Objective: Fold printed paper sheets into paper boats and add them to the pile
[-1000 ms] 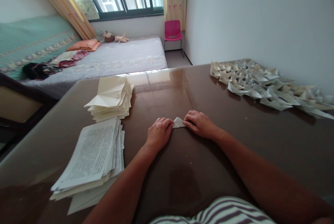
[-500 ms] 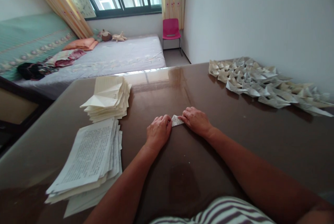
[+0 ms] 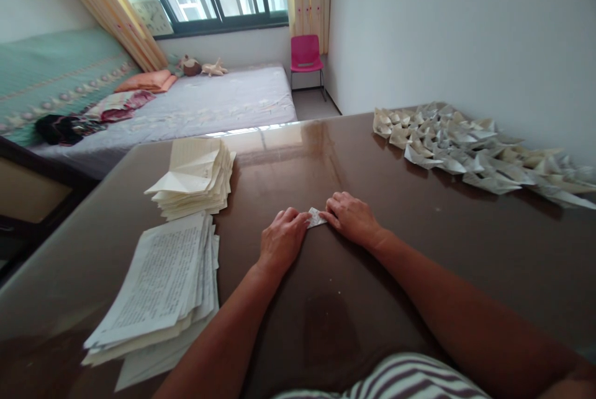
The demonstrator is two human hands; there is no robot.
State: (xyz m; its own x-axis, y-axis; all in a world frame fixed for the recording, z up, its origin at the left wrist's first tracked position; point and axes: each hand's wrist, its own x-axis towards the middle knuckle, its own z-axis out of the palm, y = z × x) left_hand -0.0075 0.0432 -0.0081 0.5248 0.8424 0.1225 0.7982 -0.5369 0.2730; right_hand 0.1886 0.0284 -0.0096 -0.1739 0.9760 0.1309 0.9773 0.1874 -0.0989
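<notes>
A small folded piece of printed paper [image 3: 316,218] lies on the brown table between my two hands. My left hand [image 3: 284,234] is closed at its left edge, with the thumb and fingertips on the paper. From the other side my right hand [image 3: 350,216] grips the right edge, its thumb reaching onto the paper. Much of the paper is covered by my fingers, so only its middle shows, roughly triangular at the top.
Left of my arms lie a stack of printed sheets [image 3: 149,281] and, behind it, a stack of creased cream paper [image 3: 193,172]. Many folded paper boats [image 3: 465,144] crowd the table's right side by the wall. Beyond the table are a bed [image 3: 233,95] and a pink chair [image 3: 306,54].
Both hands stay at the paper with small finger shifts; my left thumb now lies further over its left edge. The whole view has tilted very slightly.
</notes>
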